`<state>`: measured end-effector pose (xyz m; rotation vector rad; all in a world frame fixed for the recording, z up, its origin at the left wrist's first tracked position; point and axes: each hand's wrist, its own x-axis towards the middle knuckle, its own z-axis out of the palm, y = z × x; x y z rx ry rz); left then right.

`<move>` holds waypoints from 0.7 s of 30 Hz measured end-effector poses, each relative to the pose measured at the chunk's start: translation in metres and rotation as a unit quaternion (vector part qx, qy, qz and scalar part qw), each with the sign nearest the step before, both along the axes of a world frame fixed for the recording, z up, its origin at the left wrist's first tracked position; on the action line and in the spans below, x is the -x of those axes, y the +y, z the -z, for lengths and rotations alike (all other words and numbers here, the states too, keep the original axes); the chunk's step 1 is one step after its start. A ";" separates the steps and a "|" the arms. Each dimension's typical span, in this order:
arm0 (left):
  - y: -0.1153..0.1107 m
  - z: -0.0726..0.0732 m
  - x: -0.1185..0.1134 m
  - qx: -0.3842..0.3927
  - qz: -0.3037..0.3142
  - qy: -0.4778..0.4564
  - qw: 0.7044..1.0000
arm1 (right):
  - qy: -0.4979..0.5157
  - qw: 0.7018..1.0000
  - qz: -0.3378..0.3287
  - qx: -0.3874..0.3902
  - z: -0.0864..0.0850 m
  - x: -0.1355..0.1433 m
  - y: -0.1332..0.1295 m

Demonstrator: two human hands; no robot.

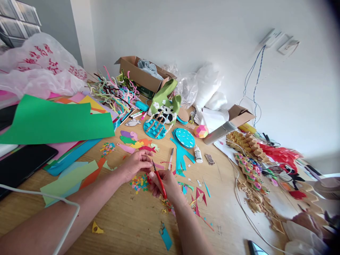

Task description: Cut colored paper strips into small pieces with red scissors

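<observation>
Red-handled scissors (160, 182) are in my right hand (166, 184), its fingers wrapped round the handles and the dark blades pointing up and left. My left hand (138, 163) is just left of the blade tips, thumb and fingers drawn together; whatever it pinches is too small to make out. Small round paper pieces (140, 182) in several colours lie on the wooden table (119, 216) below my hands. Beyond them are paper fish (128, 139), a blue paper cutout (181, 156) and a blue patterned disc (185, 137).
Coloured paper sheets (58, 122) and a black phone (29, 166) cover the left side. A white glue bottle (198, 155), a grey cylinder (220, 133) and a green panda bag (164, 106) stand farther back. A white cable (61, 200) crosses above my left forearm.
</observation>
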<state>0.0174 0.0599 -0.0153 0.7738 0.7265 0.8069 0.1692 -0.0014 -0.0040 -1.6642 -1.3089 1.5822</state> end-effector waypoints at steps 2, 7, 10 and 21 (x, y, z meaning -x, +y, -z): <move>0.000 0.002 0.000 -0.007 0.006 -0.002 1.000 | -0.002 1.000 -0.001 0.001 -0.001 0.000 0.000; 0.001 0.003 0.001 -0.014 0.015 -0.005 1.000 | -0.008 1.000 -0.008 0.002 -0.001 -0.002 -0.001; 0.001 0.002 0.001 -0.011 0.009 -0.008 1.000 | -0.010 1.000 -0.013 0.000 0.000 -0.002 -0.001; 0.000 0.000 0.001 -0.004 0.002 -0.002 1.000 | -0.002 1.000 0.004 0.003 -0.002 0.001 -0.001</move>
